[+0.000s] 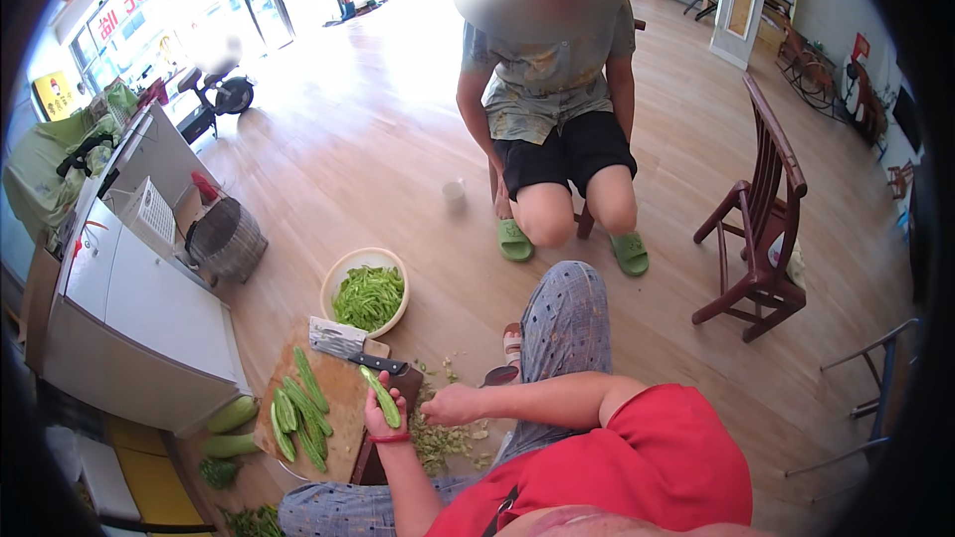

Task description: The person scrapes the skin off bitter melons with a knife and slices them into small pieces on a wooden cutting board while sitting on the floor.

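Note:
My left hand [386, 412] is wrapped round a slim, partly peeled green gourd [380, 398], held slanting up beside the chopping board. Close to its right, my right hand [453, 405] is closed with its fingers curled; whatever it grips is hidden. Several striped green gourds [302, 408] lie together on the wooden chopping board [343, 413]. A cleaver [338, 338] rests at the board's far edge, its black handle pointing right. Beyond it stands a cream bowl [328, 288] heaped with sliced green pieces [370, 298].
Pale green peelings [448, 443] litter the floor below my hands. Whole green gourds [231, 430] lie left of the board, by a white cabinet [149, 298]. A woven basket [227, 239] stands further back. Ahead sits another person [547, 89] in green slippers; a wooden chair [756, 229] is on the right.

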Tool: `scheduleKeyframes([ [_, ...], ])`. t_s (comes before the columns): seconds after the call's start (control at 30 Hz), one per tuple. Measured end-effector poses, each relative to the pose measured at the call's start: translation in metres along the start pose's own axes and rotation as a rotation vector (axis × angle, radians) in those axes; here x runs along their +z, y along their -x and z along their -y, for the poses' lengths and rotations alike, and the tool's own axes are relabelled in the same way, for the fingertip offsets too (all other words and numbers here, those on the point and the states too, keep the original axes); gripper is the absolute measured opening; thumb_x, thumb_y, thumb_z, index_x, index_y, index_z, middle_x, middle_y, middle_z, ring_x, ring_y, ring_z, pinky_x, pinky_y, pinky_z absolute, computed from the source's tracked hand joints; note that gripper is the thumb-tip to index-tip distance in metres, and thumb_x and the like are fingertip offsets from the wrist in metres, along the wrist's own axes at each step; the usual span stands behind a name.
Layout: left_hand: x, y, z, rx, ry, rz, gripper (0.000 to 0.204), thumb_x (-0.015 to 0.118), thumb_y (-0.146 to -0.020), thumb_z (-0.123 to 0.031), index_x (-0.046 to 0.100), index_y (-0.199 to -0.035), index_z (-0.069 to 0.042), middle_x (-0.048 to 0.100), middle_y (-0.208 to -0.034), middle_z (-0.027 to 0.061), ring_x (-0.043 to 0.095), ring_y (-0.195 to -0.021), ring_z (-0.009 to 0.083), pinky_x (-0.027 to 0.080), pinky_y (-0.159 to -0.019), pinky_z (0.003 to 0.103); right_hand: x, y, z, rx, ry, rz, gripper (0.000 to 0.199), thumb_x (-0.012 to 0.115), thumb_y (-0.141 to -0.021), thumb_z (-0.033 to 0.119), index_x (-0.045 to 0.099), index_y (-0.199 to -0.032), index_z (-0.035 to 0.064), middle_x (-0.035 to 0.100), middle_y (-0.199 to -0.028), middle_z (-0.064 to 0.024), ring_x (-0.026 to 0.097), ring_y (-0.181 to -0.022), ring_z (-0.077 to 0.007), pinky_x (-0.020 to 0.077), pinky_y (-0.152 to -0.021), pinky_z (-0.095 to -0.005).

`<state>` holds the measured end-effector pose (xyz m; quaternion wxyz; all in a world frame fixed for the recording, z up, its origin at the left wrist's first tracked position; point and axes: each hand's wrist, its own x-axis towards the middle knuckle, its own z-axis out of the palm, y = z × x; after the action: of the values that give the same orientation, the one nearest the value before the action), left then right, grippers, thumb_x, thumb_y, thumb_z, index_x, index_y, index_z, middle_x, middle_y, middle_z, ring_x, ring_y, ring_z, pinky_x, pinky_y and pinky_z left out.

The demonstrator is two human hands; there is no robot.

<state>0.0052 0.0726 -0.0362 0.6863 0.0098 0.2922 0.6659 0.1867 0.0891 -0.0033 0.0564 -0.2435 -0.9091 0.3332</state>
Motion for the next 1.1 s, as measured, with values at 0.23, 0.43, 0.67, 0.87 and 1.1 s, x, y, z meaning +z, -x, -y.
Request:
scheduleKeyframes([
  [0.23,0.015,0.008,0.001,0.023,0.012,0.049,0.031,0.036,-0.09,-0.026,0.048,-0.105,-0.002,0.059,-0.093,0.0099,0.055,-0.061,0.0167,0.045,-0.046,0.026,0.003,-0.012,-0.016,0.275,-0.061,0.034,0.028,0.044,-0.081,0.03,0.047,-0.088,0.0028,0.058,-0.075,-0.0206,0.057,-0.074,-0.0373,0.0425,-0.064,-0.0478],
  [0.43,0.005,0.002,0.005,-0.02,-0.079,0.002,0.027,0.044,-0.087,-0.024,0.05,-0.101,-0.001,0.06,-0.091,0.0093,0.054,-0.061,0.0165,0.045,-0.047,0.026,-0.002,-0.013,-0.013,0.333,-0.122,-0.081,0.037,0.04,-0.082,0.038,0.052,-0.084,0.0031,0.058,-0.078,-0.0194,0.057,-0.077,-0.0365,0.0429,-0.067,-0.0472],
  [0.67,0.006,0.0,0.01,-0.03,-0.091,-0.017,0.032,0.041,-0.088,-0.028,0.055,-0.097,0.0,0.06,-0.077,0.0073,0.056,-0.058,0.0168,0.046,-0.045,0.025,-0.014,-0.013,-0.009,0.405,-0.171,-0.047,0.057,0.032,-0.082,0.053,0.06,-0.079,0.0036,0.059,-0.08,-0.0198,0.057,-0.078,-0.0359,0.0442,-0.069,-0.045],
  [0.87,0.0,-0.003,0.009,-0.046,-0.116,-0.035,0.019,0.046,-0.085,-0.021,0.05,-0.092,-0.004,0.058,-0.074,0.0062,0.054,-0.052,0.0163,0.044,-0.04,0.025,-0.012,-0.02,-0.011,0.46,-0.23,-0.067,0.058,0.025,-0.085,0.052,0.061,-0.083,0.0067,0.06,-0.083,-0.0177,0.057,-0.081,-0.035,0.0435,-0.071,-0.0436],
  [1.1,0.009,-0.003,0.019,0.013,-0.457,0.05,0.017,0.053,-0.078,-0.005,0.046,-0.093,-0.005,0.055,-0.068,0.0066,0.053,-0.049,0.0139,0.044,-0.039,0.024,0.002,-0.029,-0.033,0.304,-0.421,-0.107,0.045,0.032,-0.085,0.042,0.06,-0.082,0.0063,0.06,-0.08,-0.0157,0.056,-0.077,-0.0308,0.0418,-0.072,-0.0396],
])
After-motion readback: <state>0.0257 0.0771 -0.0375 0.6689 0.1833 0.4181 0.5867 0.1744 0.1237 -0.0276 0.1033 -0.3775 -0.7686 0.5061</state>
